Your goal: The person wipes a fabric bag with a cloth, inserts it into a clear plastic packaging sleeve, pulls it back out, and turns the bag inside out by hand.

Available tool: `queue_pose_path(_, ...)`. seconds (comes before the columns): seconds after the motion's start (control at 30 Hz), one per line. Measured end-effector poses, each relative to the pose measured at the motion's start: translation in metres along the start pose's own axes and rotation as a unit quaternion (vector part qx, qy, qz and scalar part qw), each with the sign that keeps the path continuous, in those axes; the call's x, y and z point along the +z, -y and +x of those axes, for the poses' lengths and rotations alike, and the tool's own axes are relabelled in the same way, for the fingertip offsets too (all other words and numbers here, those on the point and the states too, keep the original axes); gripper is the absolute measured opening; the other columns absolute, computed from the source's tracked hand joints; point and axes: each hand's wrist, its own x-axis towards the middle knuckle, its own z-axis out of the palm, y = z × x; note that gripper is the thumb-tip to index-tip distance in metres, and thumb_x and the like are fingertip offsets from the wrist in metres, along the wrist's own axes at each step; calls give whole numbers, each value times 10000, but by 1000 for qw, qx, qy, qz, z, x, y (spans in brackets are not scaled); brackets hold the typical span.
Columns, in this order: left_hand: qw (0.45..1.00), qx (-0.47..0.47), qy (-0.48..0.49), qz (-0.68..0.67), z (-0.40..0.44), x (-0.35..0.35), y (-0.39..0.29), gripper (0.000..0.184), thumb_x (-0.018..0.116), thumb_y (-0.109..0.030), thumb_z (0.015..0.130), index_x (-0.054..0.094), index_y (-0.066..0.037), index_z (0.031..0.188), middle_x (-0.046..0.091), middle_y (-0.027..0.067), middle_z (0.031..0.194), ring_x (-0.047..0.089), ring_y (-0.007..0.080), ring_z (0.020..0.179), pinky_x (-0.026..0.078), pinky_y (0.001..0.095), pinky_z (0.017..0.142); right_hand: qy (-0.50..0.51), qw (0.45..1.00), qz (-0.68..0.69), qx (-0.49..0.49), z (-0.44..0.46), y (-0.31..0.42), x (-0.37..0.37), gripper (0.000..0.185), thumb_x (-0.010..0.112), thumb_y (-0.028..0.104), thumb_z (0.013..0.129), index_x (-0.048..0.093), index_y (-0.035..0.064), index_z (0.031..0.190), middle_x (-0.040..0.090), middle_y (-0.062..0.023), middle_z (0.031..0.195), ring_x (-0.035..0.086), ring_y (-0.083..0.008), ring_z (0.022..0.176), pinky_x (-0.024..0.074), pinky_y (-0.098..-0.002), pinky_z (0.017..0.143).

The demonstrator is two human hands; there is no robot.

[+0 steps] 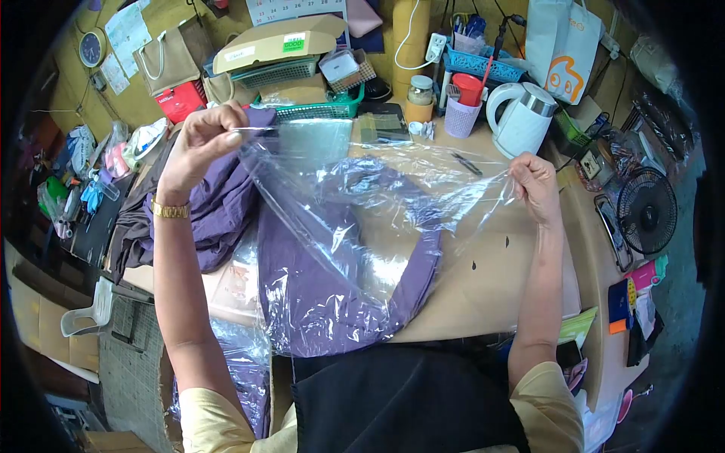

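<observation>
Between my two raised hands a clear plastic bag [461, 198] is stretched out. My left hand [215, 136], with a gold watch on the wrist, pinches one corner of it. At the right, my right hand [535, 181] grips the opposite corner in closed fingers. Below and behind the film, a purple garment [302, 264] lies on the table, its lower part under shiny plastic. A curved purple strip of it reaches right. More purple cloth [219, 226] is heaped beside my left forearm.
A white kettle [522, 121], a purple cup [461, 117] and a green basket [317, 112] stand along the back of the table [483, 279]. At right is a black fan [647, 210]. Wrapped purple items [245, 385] lie low at left.
</observation>
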Motion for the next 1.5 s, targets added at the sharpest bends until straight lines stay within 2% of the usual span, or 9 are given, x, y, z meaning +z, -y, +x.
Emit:
queue_pose_path(0.13, 961, 168, 17, -221, 3, 3, 4, 336, 755, -350, 840, 572, -76, 779, 527, -32, 789, 441, 82, 716, 352, 224, 712, 46, 997, -26, -64, 2, -8, -6, 247, 791, 187, 791, 567, 87, 762, 481, 34, 717, 417, -68, 693, 319, -238, 648)
queue_pose_path(0.27, 999, -46, 25, 11, -11, 8, -15, 182, 785, -173, 846, 683, -23, 861, 576, -33, 730, 460, 48, 693, 369, 248, 617, 57, 991, 60, -106, -5, -7, -10, 318, 815, 225, 762, 526, 99, 725, 450, 36, 714, 393, -90, 687, 302, -244, 647)
queue_pose_path(0.47, 993, 34, 55, 97, -12, 2, 5, 248, 799, -218, 834, 626, -52, 771, 594, 9, 790, 511, 116, 779, 397, 264, 779, 79, 977, -181, -77, -16, -7, -19, 319, 801, 131, 760, 502, 59, 674, 466, 12, 773, 421, -95, 737, 316, -246, 653)
queue_pose_path(0.73, 995, 57, -71, -45, -22, 8, 14, 234, 734, -286, 885, 602, -97, 842, 557, 119, 1209, 492, 218, 1190, 336, 369, 1031, 60, 983, 15, -172, -19, -8, -8, 246, 759, 209, 849, 605, 72, 716, 555, -72, 894, 487, -186, 954, 381, -337, 851)
queue_pose_path(0.8, 934, 102, -116, -323, -15, 50, 5, 283, 687, -372, 917, 543, -128, 906, 550, 141, 1252, 463, 263, 1270, 357, 433, 1059, 13, 968, 189, -164, -21, -14, 21, 249, 751, 237, 863, 610, 83, 728, 569, -69, 915, 505, -177, 934, 403, -342, 850)
queue_pose_path(0.87, 889, 93, -169, -416, -10, 79, -1, 270, 667, -367, 933, 518, -144, 966, 592, 103, 1093, 556, 207, 1091, 430, 376, 951, -34, 921, 357, -152, -18, -31, 30, 254, 743, 265, 876, 614, 94, 740, 584, -66, 937, 522, -168, 915, 426, -346, 849)
queue_pose_path(0.93, 788, 166, -41, -591, -5, 92, 7, 341, 663, -418, 930, 492, -142, 1036, 542, -1, 835, 537, 96, 743, 445, 267, 697, 169, 778, 586, -149, -11, -47, 34, 223, 699, 236, 903, 604, 98, 756, 634, -47, 945, 553, -123, 799, 456, -322, 792)
queue_pose_path(1.07, 981, -23, -88, -172, -7, 176, -41, 415, 623, 22, 848, 437, -92, 1201, 406, -71, 674, 382, -5, 568, 257, 192, 465, -60, 992, 52, -99, -32, -18, 112, 154, 678, 175, 949, 643, 78, 1064, 443, 110, 651, 363, 6, 548, 293, -199, 495)
queue_pose_path(1.5, 996, -79, -23, 26, -7, 237, -27, 820, 649, 55, 774, 248, -63, 1479, 549, 55, 710, 578, 248, 653, 482, 362, 728, -47, 996, 4, -76, -49, -2, 177, 132, 761, 36, 839, 717, 4, 959, 552, 29, 732, 448, -24, 640, 363, -216, 560)
